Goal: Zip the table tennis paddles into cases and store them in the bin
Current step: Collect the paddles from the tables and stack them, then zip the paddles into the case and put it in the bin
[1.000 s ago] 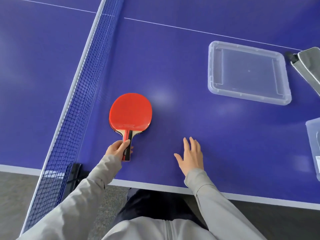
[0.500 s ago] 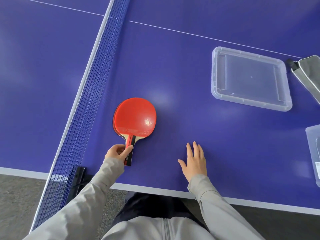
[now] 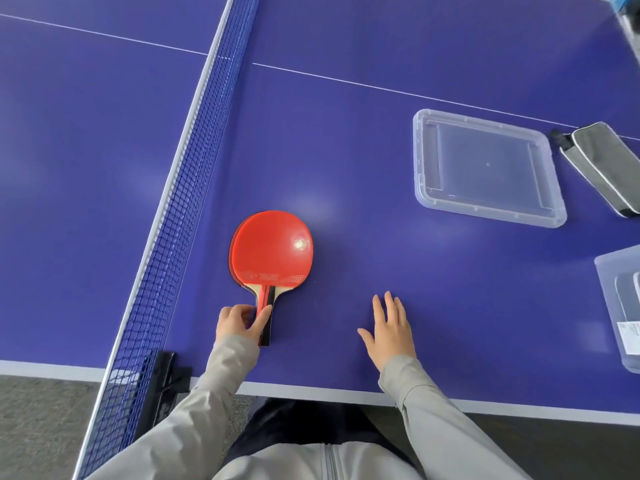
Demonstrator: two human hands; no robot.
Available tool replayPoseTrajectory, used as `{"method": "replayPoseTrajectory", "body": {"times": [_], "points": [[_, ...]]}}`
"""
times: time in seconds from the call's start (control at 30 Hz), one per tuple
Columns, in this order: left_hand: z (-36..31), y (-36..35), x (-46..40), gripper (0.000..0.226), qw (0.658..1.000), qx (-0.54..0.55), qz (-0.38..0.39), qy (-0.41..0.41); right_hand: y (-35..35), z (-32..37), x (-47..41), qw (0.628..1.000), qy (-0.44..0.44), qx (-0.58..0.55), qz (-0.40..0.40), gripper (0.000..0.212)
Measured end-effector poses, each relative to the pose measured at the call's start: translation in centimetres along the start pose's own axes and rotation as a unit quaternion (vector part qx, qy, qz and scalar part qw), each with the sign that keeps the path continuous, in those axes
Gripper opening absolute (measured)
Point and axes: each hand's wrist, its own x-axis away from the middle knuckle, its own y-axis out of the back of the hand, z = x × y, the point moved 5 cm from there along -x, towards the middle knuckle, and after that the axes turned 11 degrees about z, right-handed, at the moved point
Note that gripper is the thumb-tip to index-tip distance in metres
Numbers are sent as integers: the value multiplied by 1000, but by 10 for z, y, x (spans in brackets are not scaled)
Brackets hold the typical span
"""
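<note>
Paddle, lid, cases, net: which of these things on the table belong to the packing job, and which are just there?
Part of the job:
- red paddle, its handle held by the left hand
- grey case
- clear bin at the right edge
- bin lid

Just there:
- net
- net clamp
- right hand, flat on the table

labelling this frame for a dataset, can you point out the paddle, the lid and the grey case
paddle (image 3: 272, 252), head view, middle of the red rubber face
lid (image 3: 424, 197), head view, its near left rim
grey case (image 3: 604, 161), head view, middle of its grey side panel
</note>
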Motion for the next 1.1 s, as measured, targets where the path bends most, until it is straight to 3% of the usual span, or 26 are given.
{"method": "replayPoseTrajectory", "body": {"times": [0.07, 0.17, 0.33, 0.47, 0.83, 1.1], "points": [[-6, 5, 5, 55, 994, -97, -33, -34, 1, 1, 1, 1000, 3, 28, 8, 72], [-25, 9, 18, 71, 957, -244, -87, -132, 2, 0, 3, 998, 14, 63, 24, 72], [-56, -15, 34, 86, 871, -402, -49, -279, 3, -10, 14, 999, 0, 32, 21, 68], [-65, -47, 22, 93, 828, -502, 41, -247, 10, -24, 27, 1000, -22, -17, -1, 66], [-139, -133, 35, 85, 737, -597, 79, -308, 53, -115, 70, 984, -91, -112, -102, 65], [-203, -228, 108, 84, 720, -597, 38, -351, 49, -232, 120, 975, -114, -126, -144, 67]]}}
